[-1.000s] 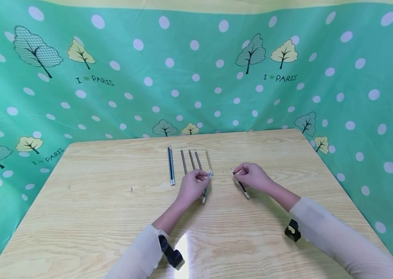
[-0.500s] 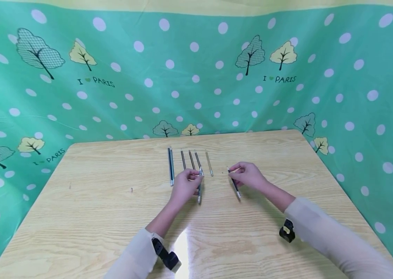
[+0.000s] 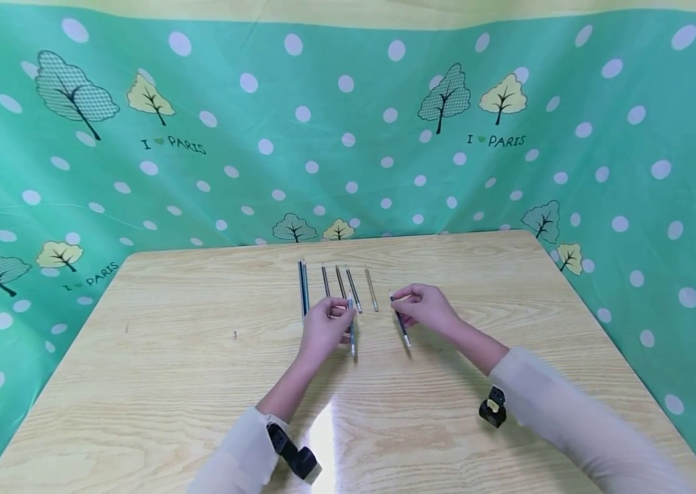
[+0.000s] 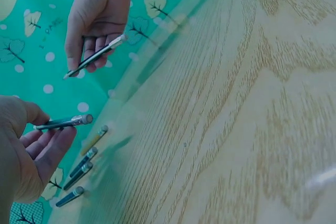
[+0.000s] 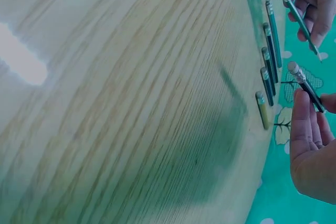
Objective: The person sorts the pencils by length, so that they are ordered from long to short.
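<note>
Between thumb and fingers my left hand pinches a blue pencil, its eraser end toward me. My right hand pinches a dark pencil likewise, its eraser end also nearest me. Both pencils appear raised off the wooden table. Behind the left hand, more pencils lie in a row: blue ones at the left, dark ones in the middle, a tan pencil at the right. The left hand hides some of their lower ends. The right wrist view shows their eraser ends, with the tan pencil nearest.
A small scrap lies on the table left of the row. Green polka-dot cloth hangs along the back and sides. Each sleeve carries a black wrist camera. Light glares off the table near the front.
Both hands have moved left with their pencils, the right hand more steadily and still shifting in the last half second. The tan pencil now lies uncovered between them.
</note>
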Demonstrator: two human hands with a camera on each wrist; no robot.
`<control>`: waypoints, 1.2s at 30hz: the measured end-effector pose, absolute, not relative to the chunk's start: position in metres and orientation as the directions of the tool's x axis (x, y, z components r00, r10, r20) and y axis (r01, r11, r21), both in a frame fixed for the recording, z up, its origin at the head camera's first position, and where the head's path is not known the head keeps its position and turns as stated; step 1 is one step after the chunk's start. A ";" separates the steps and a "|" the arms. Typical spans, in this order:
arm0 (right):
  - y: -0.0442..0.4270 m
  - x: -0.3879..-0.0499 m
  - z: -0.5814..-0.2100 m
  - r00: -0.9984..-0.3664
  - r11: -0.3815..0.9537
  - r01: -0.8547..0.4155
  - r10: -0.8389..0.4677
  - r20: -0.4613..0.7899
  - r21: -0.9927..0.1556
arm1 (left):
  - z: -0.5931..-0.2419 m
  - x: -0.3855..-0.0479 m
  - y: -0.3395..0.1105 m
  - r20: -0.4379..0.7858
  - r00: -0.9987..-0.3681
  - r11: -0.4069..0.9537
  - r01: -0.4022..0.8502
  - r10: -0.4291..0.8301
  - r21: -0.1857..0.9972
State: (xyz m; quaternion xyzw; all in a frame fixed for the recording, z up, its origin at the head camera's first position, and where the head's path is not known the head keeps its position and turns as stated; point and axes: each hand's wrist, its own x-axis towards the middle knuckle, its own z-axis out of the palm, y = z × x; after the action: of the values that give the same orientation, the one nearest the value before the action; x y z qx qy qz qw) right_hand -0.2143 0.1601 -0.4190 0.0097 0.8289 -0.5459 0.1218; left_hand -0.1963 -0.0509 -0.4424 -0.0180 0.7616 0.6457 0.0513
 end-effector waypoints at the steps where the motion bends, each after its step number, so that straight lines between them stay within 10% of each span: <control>1: 0.158 -0.214 -0.419 -0.970 0.394 0.149 -0.118 -0.211 -0.907 | -0.442 -0.196 -0.051 -0.104 -0.994 0.160 -0.096 0.038 0.982; 36: 0.121 -0.213 -0.431 -0.980 0.218 0.162 -0.082 -0.183 -0.962 | -0.447 -0.196 -0.045 -0.128 -0.991 0.020 -0.129 -0.048 0.991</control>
State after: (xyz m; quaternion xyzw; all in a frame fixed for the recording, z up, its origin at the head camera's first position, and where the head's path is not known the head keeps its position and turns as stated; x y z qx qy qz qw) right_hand -0.2131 0.1210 -0.4310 0.0257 0.7743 -0.6247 0.0977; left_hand -0.1956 -0.0454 -0.4469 -0.0619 0.7137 0.6971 0.0289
